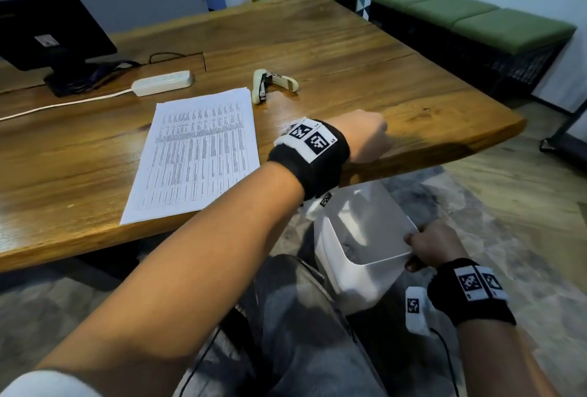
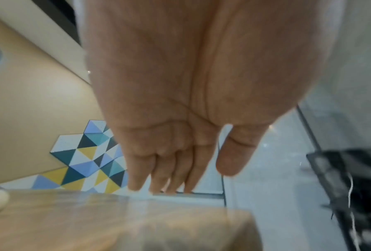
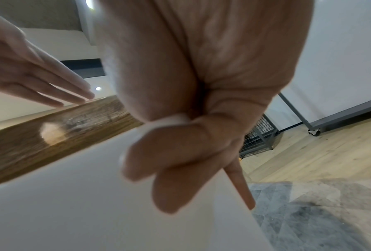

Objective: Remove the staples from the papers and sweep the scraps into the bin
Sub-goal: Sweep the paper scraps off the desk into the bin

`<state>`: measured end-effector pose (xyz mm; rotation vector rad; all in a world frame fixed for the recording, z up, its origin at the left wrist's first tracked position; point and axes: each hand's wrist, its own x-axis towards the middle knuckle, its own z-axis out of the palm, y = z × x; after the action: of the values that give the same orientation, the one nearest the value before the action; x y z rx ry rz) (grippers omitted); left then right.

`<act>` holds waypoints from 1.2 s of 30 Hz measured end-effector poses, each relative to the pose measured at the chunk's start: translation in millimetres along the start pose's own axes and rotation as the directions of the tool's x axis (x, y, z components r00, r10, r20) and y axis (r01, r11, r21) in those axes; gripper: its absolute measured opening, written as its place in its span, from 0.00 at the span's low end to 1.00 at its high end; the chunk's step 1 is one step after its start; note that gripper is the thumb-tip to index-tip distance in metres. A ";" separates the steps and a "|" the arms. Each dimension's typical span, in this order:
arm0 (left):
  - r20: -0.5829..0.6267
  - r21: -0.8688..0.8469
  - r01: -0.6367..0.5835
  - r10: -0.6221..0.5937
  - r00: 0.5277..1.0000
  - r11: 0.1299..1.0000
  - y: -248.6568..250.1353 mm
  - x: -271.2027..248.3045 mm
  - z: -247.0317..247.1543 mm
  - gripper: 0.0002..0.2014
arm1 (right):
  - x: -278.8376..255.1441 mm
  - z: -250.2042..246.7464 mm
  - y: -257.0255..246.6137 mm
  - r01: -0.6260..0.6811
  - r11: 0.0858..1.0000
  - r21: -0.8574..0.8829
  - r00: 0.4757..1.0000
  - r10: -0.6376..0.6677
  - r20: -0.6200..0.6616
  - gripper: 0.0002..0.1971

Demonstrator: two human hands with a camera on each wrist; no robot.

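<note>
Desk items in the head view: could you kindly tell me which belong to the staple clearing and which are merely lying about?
Part of the job:
papers
staple remover
white bin, gripped by right hand
left hand, flat at the desk edge

Just lying about:
power strip
monitor
green benches

The broad brown wooden table (image 1: 333, 56) has a glossy, grained top. At its near edge lies a matt white paper sheaf (image 1: 200, 155). The white rectangular plastic bin (image 1: 355, 272) looks smooth, the black wrist bands (image 1: 313, 163) cloth.
</note>
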<state>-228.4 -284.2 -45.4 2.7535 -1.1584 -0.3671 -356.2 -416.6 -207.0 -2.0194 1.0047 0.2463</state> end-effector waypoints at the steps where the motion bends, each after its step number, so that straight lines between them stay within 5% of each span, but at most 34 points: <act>1: 0.028 0.057 0.044 -0.046 0.999 0.997 -2.0 5.1 5.7 0.23 | -0.3 0.2 0.1 -0.003 1.000 -0.002 1.000 0.003 -0.002 0.12; 4: 0.102 0.096 0.116 -0.126 0.987 0.989 -1.3 11.1 35.6 0.28 | 1.2 0.5 0.8 0.012 1.000 0.014 1.000 -0.012 -0.004 0.12; 9: 0.145 -0.081 -0.058 0.069 0.987 0.995 23.6 -19.4 50.8 0.23 | 5.5 2.6 3.4 0.025 0.999 0.020 1.000 -0.025 -0.001 0.11; 12: 0.041 -0.226 -0.102 0.114 0.993 0.969 20.5 -33.5 37.8 0.23 | 5.9 0.8 3.2 0.026 1.000 -0.015 1.000 -0.026 0.006 0.12; 16: -0.119 -0.253 0.038 -0.071 0.990 0.967 -29.7 -32.6 12.8 0.20 | 5.1 -1.2 4.7 0.026 1.000 -0.013 1.000 -0.026 0.006 0.10; 20: -0.035 -0.040 0.259 -0.261 0.965 0.965 -50.1 -30.6 24.0 0.23 | 5.1 -1.9 6.5 0.020 1.000 -0.010 1.000 -0.020 -0.015 0.10; 22: 0.053 -0.062 0.343 -0.340 0.939 0.937 -45.6 -34.2 39.3 0.29 | 5.5 -0.6 7.1 0.015 1.000 0.010 1.000 -0.015 -0.012 0.10; 24: 0.086 -0.160 0.309 -0.298 0.951 0.938 -28.9 -37.0 50.6 0.30 | 5.9 0.2 7.7 0.019 1.000 0.016 1.000 -0.019 -0.009 0.10; 28: 0.064 -0.492 0.043 -0.012 0.998 0.870 15.0 -52.3 48.2 0.30 | 9.2 -0.2 10.7 0.034 0.999 0.022 0.999 -0.034 0.002 0.11; 32: 0.194 -0.352 -0.040 0.115 0.974 0.935 27.7 -52.2 57.6 0.20 | 14.3 -2.2 19.0 0.039 0.998 0.055 0.999 -0.038 -0.017 0.09; 36: 0.299 -0.139 0.077 -0.032 0.954 0.987 15.0 -39.5 86.8 0.20 | 14.8 -15.2 35.6 0.010 0.998 0.065 1.000 -0.009 -0.022 0.10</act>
<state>-289.0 -268.7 -118.9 2.6656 -1.0630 -0.8630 -375.2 -448.0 -226.3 -1.9711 1.0039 0.1853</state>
